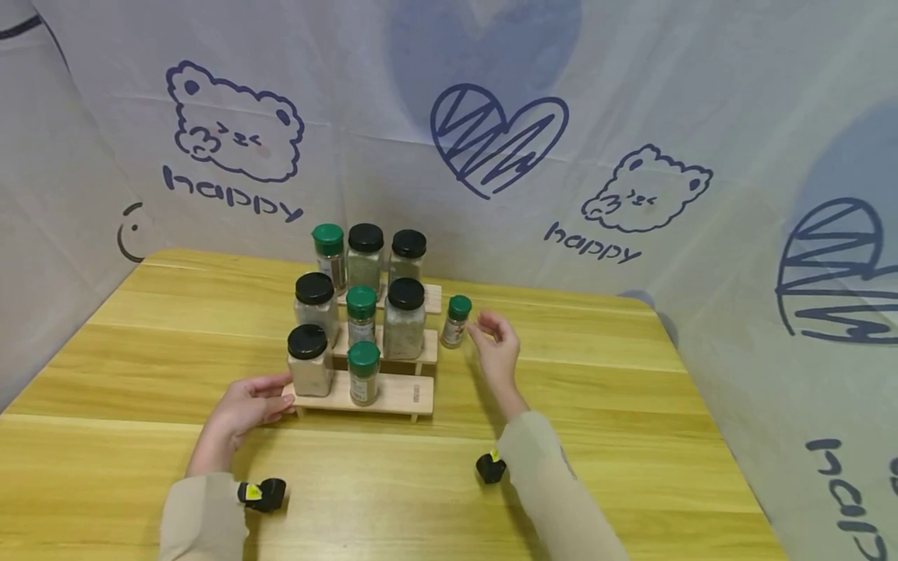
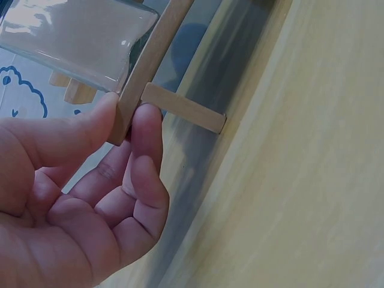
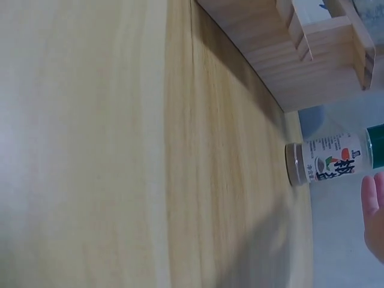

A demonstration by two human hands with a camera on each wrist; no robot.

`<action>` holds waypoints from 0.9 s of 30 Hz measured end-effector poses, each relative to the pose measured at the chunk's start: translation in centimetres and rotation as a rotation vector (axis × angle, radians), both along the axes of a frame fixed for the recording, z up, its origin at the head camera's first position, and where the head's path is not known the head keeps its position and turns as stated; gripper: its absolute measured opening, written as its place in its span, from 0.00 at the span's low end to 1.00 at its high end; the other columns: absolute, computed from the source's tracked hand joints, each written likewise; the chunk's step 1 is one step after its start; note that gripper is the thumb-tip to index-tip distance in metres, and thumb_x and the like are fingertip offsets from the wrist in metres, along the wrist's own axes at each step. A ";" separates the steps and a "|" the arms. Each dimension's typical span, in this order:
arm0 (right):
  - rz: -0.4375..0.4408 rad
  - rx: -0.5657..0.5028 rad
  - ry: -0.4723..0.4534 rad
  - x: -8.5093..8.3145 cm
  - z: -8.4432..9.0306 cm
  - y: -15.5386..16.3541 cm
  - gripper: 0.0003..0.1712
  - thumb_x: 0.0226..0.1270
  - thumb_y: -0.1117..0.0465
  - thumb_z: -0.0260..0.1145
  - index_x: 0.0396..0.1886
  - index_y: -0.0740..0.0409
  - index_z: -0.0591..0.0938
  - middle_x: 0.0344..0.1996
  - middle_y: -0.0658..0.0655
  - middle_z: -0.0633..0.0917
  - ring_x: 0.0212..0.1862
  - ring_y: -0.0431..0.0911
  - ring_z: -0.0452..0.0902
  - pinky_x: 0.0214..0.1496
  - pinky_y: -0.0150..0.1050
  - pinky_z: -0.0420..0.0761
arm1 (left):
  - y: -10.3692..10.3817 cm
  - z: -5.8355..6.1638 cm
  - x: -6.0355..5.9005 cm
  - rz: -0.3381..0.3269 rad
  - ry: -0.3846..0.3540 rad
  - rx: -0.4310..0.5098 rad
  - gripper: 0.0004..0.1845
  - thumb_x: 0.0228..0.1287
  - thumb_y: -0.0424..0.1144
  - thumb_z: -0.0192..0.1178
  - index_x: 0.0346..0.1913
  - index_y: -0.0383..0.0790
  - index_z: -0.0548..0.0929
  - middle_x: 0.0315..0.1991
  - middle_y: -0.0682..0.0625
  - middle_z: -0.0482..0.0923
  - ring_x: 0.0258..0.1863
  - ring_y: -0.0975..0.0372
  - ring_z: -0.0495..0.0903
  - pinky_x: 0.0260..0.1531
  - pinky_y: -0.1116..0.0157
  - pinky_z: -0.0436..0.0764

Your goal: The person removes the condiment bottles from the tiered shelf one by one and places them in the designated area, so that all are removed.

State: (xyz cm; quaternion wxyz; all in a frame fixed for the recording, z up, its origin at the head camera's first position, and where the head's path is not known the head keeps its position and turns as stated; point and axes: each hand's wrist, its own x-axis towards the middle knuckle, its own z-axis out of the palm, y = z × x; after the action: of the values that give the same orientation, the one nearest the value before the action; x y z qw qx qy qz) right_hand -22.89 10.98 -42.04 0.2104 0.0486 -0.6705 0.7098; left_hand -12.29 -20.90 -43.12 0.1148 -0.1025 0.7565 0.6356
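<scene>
My left hand [image 1: 242, 409] grips the left end of the lowest step of a three-tier wooden spice rack [image 1: 396, 396]. In the left wrist view, the thumb presses on top of the wooden step [image 2: 144, 78] and the fingers curl beneath it, beside a short leg. A small green-capped spice jar [image 1: 455, 323] stands upright on the table, just right of the rack. My right hand [image 1: 500, 351] is beside that jar with its fingers loosely bent and nothing in them. The right wrist view shows its fingertips [image 3: 370, 195] close to the green cap, and a printed label on the jar.
Several black-capped jars and green-capped jars fill the rack's steps, including a black-capped jar [image 1: 309, 362] and a green-capped jar [image 1: 363, 374] on the lowest one. The rack stands on a wooden table [image 1: 393, 499], with a printed cloth [image 1: 365, 171] hanging behind.
</scene>
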 end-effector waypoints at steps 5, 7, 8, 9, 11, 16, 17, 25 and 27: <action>-0.014 0.047 0.014 1.5 1.1 -0.2 0.11 0.50 0.79 0.62 0.35 0.83 0.73 0.34 0.77 0.76 0.34 0.47 0.74 0.38 0.28 0.76 | 0.0 0.1 0.0 0.000 0.001 0.000 0.27 0.61 0.29 0.55 0.60 0.21 0.61 0.48 0.35 0.74 0.30 0.67 0.79 0.31 0.68 0.78; -0.011 0.052 0.020 1.8 1.2 -0.3 0.11 0.51 0.80 0.61 0.35 0.83 0.74 0.34 0.77 0.76 0.33 0.45 0.74 0.38 0.28 0.75 | 0.0 0.1 0.0 0.000 0.002 0.003 0.27 0.60 0.29 0.55 0.60 0.21 0.61 0.49 0.35 0.73 0.30 0.67 0.79 0.31 0.68 0.78; -0.009 0.051 0.020 2.0 1.3 -0.3 0.10 0.51 0.80 0.61 0.35 0.83 0.74 0.34 0.77 0.76 0.33 0.44 0.74 0.37 0.28 0.75 | 0.0 0.1 0.0 0.000 0.003 0.005 0.27 0.60 0.29 0.55 0.60 0.21 0.61 0.49 0.35 0.73 0.30 0.67 0.79 0.31 0.68 0.78; -0.006 0.050 0.020 2.1 1.3 -0.3 0.10 0.51 0.79 0.61 0.35 0.83 0.74 0.34 0.77 0.76 0.33 0.44 0.74 0.37 0.27 0.75 | 0.0 0.0 0.0 -0.001 0.004 0.007 0.27 0.60 0.29 0.55 0.60 0.21 0.61 0.49 0.35 0.74 0.30 0.67 0.79 0.31 0.68 0.78; 0.006 0.039 0.017 2.4 1.3 -0.3 0.10 0.52 0.79 0.61 0.35 0.83 0.74 0.34 0.77 0.76 0.34 0.43 0.74 0.37 0.26 0.75 | 0.0 0.0 0.0 -0.001 0.006 0.014 0.27 0.60 0.29 0.55 0.60 0.21 0.61 0.48 0.36 0.74 0.30 0.67 0.79 0.31 0.68 0.78; 0.047 0.000 0.007 3.3 1.2 -0.3 0.10 0.52 0.80 0.60 0.35 0.84 0.73 0.34 0.78 0.75 0.33 0.41 0.73 0.35 0.25 0.76 | -0.1 -0.1 0.0 0.000 0.008 0.021 0.27 0.60 0.29 0.55 0.60 0.21 0.61 0.47 0.38 0.75 0.29 0.67 0.79 0.31 0.68 0.78; 0.055 -0.008 0.008 3.4 1.2 -0.3 0.11 0.52 0.80 0.60 0.35 0.84 0.72 0.34 0.78 0.74 0.33 0.40 0.73 0.35 0.25 0.76 | -0.1 -0.1 0.0 -0.002 0.009 0.020 0.27 0.60 0.29 0.55 0.60 0.21 0.61 0.47 0.38 0.75 0.29 0.67 0.79 0.31 0.68 0.78; 0.080 -0.055 0.042 3.5 -0.7 -0.3 0.09 0.52 0.80 0.60 0.34 0.83 0.73 0.32 0.75 0.76 0.30 0.37 0.74 0.32 0.26 0.77 | -0.2 0.0 0.1 -0.014 0.008 0.018 0.27 0.60 0.30 0.56 0.60 0.21 0.61 0.49 0.36 0.73 0.30 0.67 0.79 0.32 0.68 0.78; 0.082 -0.056 0.046 3.6 -1.1 -0.4 0.09 0.52 0.80 0.60 0.34 0.83 0.73 0.32 0.75 0.76 0.30 0.38 0.74 0.33 0.27 0.78 | -0.1 0.0 0.1 -0.013 0.007 0.018 0.27 0.60 0.30 0.56 0.60 0.21 0.61 0.48 0.37 0.74 0.30 0.67 0.79 0.32 0.68 0.78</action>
State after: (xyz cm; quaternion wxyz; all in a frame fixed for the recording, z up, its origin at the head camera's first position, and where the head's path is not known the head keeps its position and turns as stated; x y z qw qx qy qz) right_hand -19.30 10.56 -43.15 0.1977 0.0864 -0.6430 0.7349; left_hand -12.22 -21.05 -43.10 0.1171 -0.0942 0.7520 0.6418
